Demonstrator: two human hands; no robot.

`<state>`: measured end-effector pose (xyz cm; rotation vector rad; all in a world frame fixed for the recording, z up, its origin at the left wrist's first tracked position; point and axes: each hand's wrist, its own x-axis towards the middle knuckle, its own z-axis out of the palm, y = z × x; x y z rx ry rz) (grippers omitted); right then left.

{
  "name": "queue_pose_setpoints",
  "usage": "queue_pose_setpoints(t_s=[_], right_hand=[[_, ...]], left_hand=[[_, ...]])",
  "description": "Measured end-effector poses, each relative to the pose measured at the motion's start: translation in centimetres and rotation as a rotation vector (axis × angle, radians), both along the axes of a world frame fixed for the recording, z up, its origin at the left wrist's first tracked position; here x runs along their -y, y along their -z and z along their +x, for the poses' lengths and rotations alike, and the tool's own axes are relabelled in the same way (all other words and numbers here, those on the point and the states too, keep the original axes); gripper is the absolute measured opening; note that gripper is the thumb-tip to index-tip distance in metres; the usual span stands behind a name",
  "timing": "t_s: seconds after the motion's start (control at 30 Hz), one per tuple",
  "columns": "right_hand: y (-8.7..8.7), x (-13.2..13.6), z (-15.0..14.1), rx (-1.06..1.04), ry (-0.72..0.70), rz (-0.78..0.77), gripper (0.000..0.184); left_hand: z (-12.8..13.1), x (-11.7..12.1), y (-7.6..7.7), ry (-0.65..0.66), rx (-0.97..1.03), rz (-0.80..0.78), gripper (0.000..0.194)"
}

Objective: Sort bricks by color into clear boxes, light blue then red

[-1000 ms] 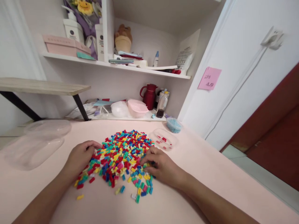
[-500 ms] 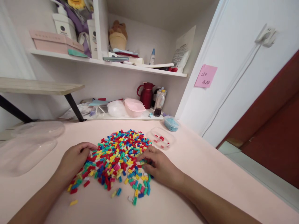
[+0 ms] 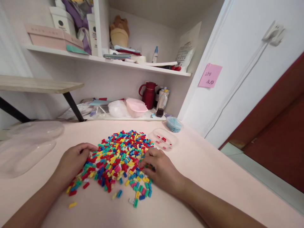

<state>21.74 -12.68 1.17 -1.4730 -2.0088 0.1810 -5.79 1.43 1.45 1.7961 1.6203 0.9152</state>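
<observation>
A wide heap of small plastic building bricks (image 3: 118,155) in red, yellow, blue, green and white covers the middle of the table. At its left edge rests my left hand (image 3: 74,157), index finger stretched out to the bricks and nothing visible in its grasp. My right hand (image 3: 162,169) reaches into the heap's right side, thumb and fingertips drawn together among the bricks. Whatever lies between those fingertips is too small to make out. Behind this hand, a shallow clear tray (image 3: 174,142) holds several red bricks.
A lidded tub of light-blue pieces (image 3: 174,124) stands at the back right. Two clear plastic containers (image 3: 28,158) lie at the left. Along the back are a pink box (image 3: 136,107), a red jug (image 3: 149,95) and a bottle (image 3: 162,104). A wooden stand (image 3: 40,85) juts in at left.
The right hand's thumb and fingertips have come closer together at the heap. The left hand stays in place. The whole view has shifted slightly.
</observation>
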Motion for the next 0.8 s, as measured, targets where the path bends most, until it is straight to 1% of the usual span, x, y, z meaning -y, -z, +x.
queue_pose_setpoints(t_s=[0.07, 0.17, 0.2, 0.3, 0.4, 0.47, 0.5, 0.57, 0.63, 0.8], right_hand=[[-0.4, 0.0, 0.1, -0.048, 0.005, 0.036, 0.016], [-1.9, 0.0, 1.5, -0.132, 0.062, 0.150, 0.010], [-2.6, 0.0, 2.3, -0.160, 0.105, 0.202, 0.010], [-4.1, -0.3, 5.3, -0.243, 0.316, 0.359, 0.010], [-4.4, -0.7, 7.9, -0.275, 0.485, 0.423, 0.020], [-4.0, -1.0, 8.6, -0.288, 0.536, 0.426, 0.025], [-3.8, -1.1, 8.6, -0.295, 0.536, 0.422, 0.025], [-3.3, -1.1, 7.9, -0.312, 0.486, 0.399, 0.023], [-2.9, -1.0, 6.5, -0.322, 0.372, 0.344, 0.020], [-1.5, -0.4, 2.5, -0.217, -0.039, 0.093, 0.021]], left_hand=[[-0.1, -0.1, 0.1, 0.023, -0.022, 0.009, 0.026], [-0.3, -0.4, 0.2, 0.039, -0.045, 0.017, 0.025], [-0.3, -0.6, 0.3, 0.039, -0.054, 0.014, 0.025], [-0.5, -1.1, 0.8, 0.041, -0.074, 0.013, 0.025], [-0.8, -1.5, 1.2, 0.065, -0.063, 0.048, 0.024], [-0.8, -1.6, 1.3, 0.070, -0.053, 0.066, 0.024], [-0.8, -1.6, 1.2, 0.071, -0.051, 0.069, 0.024], [-0.7, -1.4, 1.0, 0.067, -0.052, 0.067, 0.023], [-0.5, -1.0, 0.6, 0.056, -0.056, 0.060, 0.023], [0.0, -0.2, -0.1, 0.031, -0.060, 0.018, 0.027]])
